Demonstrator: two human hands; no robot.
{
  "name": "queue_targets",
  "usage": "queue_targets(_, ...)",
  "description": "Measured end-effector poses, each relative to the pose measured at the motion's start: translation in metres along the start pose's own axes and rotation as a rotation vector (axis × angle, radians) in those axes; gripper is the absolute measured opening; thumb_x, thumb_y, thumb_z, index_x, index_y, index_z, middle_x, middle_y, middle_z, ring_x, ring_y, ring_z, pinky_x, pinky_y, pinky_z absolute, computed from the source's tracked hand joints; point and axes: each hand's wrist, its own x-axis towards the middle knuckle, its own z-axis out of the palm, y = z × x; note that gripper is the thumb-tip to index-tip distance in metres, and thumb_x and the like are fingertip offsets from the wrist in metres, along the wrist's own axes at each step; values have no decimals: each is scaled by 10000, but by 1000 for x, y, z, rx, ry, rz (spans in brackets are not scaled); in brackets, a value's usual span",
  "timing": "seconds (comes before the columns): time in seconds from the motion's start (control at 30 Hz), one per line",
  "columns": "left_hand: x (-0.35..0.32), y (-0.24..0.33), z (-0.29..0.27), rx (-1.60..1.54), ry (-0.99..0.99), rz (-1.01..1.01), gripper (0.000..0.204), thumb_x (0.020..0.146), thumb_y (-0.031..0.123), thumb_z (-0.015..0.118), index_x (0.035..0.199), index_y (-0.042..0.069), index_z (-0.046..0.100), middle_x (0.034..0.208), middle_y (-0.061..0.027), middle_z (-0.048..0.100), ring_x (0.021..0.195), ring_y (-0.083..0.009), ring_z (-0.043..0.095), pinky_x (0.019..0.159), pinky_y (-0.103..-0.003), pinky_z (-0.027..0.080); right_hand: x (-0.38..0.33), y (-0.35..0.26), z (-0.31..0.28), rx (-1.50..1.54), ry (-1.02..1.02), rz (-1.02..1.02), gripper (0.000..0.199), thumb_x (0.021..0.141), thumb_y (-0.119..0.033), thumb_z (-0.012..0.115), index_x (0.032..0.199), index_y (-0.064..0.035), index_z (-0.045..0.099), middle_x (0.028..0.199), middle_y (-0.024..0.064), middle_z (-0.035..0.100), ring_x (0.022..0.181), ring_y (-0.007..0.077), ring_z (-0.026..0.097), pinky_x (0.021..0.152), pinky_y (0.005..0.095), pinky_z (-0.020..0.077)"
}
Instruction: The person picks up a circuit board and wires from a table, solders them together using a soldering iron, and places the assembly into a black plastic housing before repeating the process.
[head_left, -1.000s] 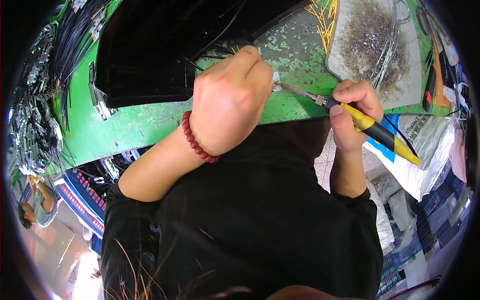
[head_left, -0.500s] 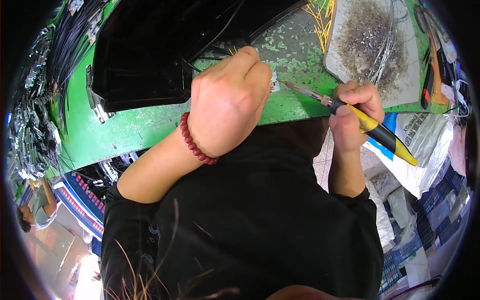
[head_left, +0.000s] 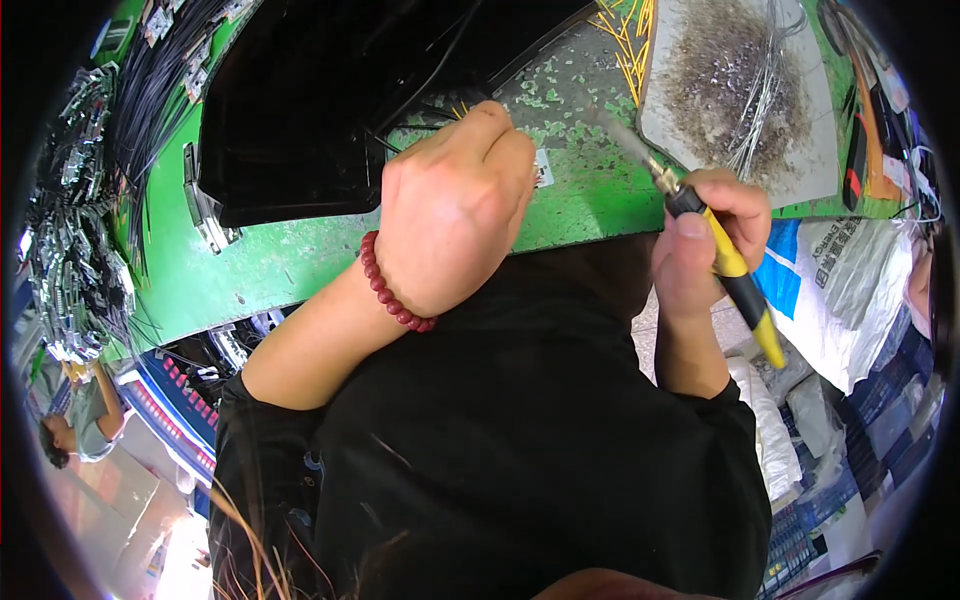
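A black tray (head_left: 300,110) fills the green bench's (head_left: 300,260) left side. The left hand (head_left: 455,215), clenched near the front edge, presses a small plate (head_left: 543,168). Right of it lies bare bench, above which the right hand (head_left: 705,240) grips a yellow-handled soldering iron (head_left: 725,262), its tip raised.

Black short-sleeved shirt (head_left: 520,440); dark red bead bracelet (head_left: 390,290) on left wrist; forearms bare.

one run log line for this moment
left hand: fist on green bench | right hand: gripping soldering iron, tip raised | tray: wire scraps
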Motion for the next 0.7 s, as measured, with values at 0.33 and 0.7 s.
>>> queue_targets(0.33,4,2,-10,-27,-60,-47,85,731,40,679,717,47,596,764,-67,567,616,-261,588,538,-338,478,-2,-7,1,-225,-301,-47,273,849,-127,701,1076,14,641,770,97,661,567,117,586,543,228,461)
queue_targets(0.7,5,4,-5,-67,-49,-128,126,723,46,619,639,44,524,732,-91,548,570,-294,584,479,-385,475,-6,-7,-4,-151,-159,-96,286,844,-171,655,1027,48,636,667,18,491,583,76,419,522,216,322)
